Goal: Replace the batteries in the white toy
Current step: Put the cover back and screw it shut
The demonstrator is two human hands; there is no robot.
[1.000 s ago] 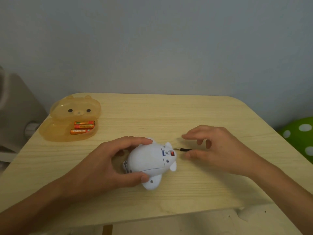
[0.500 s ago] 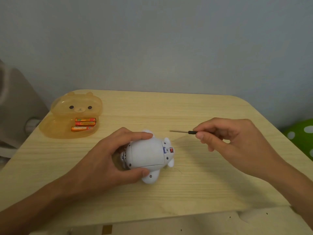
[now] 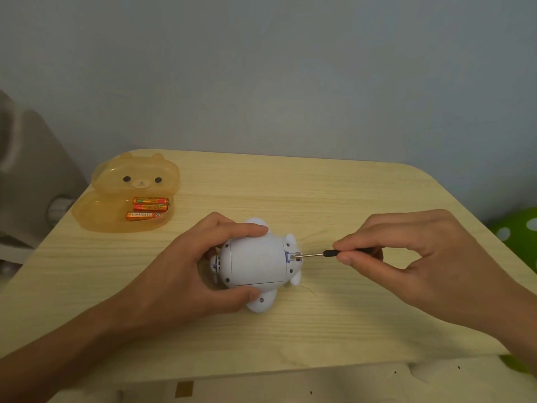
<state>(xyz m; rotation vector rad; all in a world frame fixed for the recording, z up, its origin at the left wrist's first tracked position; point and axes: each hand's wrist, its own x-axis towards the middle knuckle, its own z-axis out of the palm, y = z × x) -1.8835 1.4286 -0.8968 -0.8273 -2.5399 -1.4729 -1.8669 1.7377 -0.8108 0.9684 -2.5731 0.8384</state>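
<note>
The white toy lies on its side in the middle of the wooden table, underside facing up. My left hand grips its body from the left, thumb below and fingers above. My right hand pinches a small black-handled screwdriver between thumb and forefinger. Its metal tip touches the small red and blue part at the toy's right end. Orange batteries lie in an open amber bear-shaped box at the table's far left.
A grey rounded object stands left of the table. A green ball with white dots sits at the right, beyond the table's edge. The pale wall runs behind the table. A white surface lies below the table's near edge.
My right hand picked the screwdriver up from the table beside the toy, lifted it, then brought its tip to the toy's right end. My left hand kept hold of the toy.
</note>
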